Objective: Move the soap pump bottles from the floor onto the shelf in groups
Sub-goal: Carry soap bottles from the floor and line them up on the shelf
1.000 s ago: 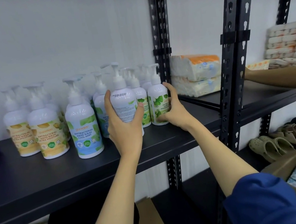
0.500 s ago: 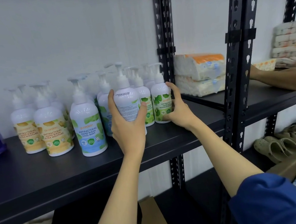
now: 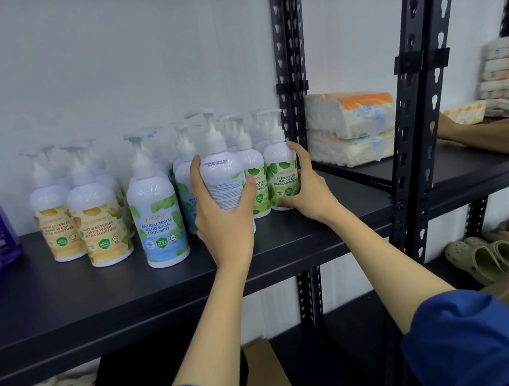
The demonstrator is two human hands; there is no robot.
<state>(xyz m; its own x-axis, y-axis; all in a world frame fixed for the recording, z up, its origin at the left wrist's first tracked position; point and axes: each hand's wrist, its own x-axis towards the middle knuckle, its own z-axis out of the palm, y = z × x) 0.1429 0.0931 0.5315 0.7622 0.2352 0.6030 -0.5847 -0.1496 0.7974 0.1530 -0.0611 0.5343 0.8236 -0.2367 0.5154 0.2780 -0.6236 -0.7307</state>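
Black metal shelf (image 3: 104, 301), white wall behind, mid-frame. My left hand (image 3: 222, 217), arm reaching up, fingers wrapped round a back-facing soap bottle (image 3: 223, 177), centre. My right hand (image 3: 304, 192) cups the green-label bottle (image 3: 281, 172) just right, fingers curled round it.

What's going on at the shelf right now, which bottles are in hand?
A person is stocking soap pump bottles on the black shelf. The left hand grips a bottle turned label-away, in front of the green group. The right hand holds a green-label bottle at the right end of the row. Yellow-label bottles and a blue Cool Mint bottle stand to the left. Another person's arm reaches onto the neighbouring shelf near tissue packs.
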